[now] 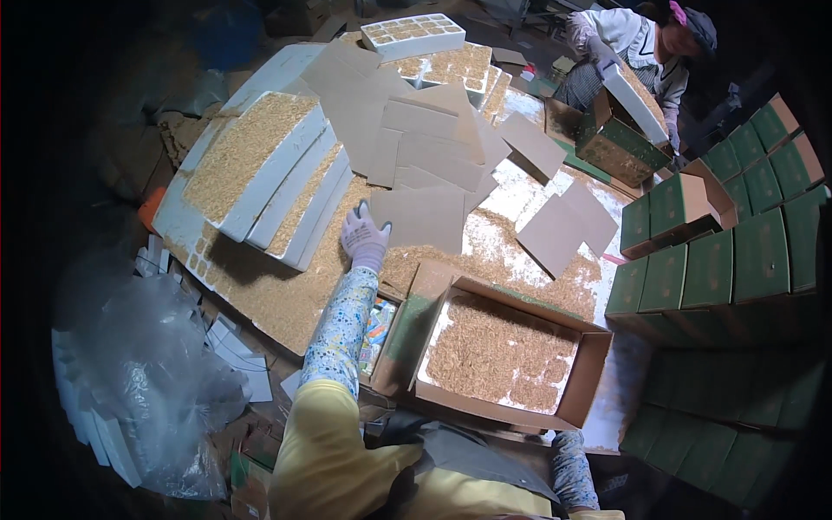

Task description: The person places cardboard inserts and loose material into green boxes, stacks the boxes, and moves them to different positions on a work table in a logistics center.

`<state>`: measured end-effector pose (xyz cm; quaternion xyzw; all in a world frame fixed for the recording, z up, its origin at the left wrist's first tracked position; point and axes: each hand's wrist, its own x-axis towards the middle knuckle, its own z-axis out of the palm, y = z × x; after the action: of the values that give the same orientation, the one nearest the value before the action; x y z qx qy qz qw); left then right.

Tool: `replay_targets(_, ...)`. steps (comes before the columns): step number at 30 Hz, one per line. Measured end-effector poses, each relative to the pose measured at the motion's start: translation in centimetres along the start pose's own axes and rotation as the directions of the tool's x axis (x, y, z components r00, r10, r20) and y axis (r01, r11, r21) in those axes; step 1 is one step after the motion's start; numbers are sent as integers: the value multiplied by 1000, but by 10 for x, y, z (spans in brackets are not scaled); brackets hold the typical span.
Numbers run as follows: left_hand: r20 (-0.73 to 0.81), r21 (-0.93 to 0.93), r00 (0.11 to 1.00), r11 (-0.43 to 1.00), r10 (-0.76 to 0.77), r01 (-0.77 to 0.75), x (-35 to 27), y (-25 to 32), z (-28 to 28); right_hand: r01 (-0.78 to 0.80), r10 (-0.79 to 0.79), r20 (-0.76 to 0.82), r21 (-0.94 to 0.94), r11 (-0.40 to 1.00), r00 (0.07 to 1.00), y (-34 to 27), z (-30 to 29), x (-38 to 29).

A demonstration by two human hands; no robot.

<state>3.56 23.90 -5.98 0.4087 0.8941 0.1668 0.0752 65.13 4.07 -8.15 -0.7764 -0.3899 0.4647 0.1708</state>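
Observation:
My left hand (365, 237), in a pale knit glove with dark fingertips, reaches over the husk-strewn table (273, 305). Its thumb is apart from the fingers, and nothing shows in it. The thumb is beside a flat cardboard sheet (419, 218); whether they touch I cannot tell. My right hand is out of view, hidden below the near side of an open carton (597, 370); only its patterned sleeve shows. Inside that carton sits a white foam tray (426, 364) covered with husks (484, 351). Stacked foam trays (279, 172) topped with husks stand left of my left hand.
Loose cardboard sheets (429, 143) overlap across the table. More foam trays (416, 39) stand at the back. Green cartons (708, 276) line the right side. A co-worker (624, 52) tilts a foam tray (634, 104) over a carton (614, 146). Clear plastic (149, 383) lies at left.

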Motion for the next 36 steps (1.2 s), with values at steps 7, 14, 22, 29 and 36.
replay_targets(7,258,289,862,816,437,-501,69,25,-5,30,-23,54,-142,989,998,-22,-10,11)
replay_targets(14,-120,125,638,649,761,-751,3,56,-119,647,-745,-265,-374,664,612,-219,-87,37)
replay_targets(22,-153,-259,487,440,860,-860,-82,124,-246,720,-879,468,-640,-267,91,-458,87,-54)
replay_targets(29,-38,-216,998,975,52,-59,-124,-45,-150,835,-924,187,-514,198,335,-404,91,-31)
replay_targets(36,246,370,969,926,-16,-79,-200,-165,-23,920,-881,-275,187,344,385,-330,-5,-75)
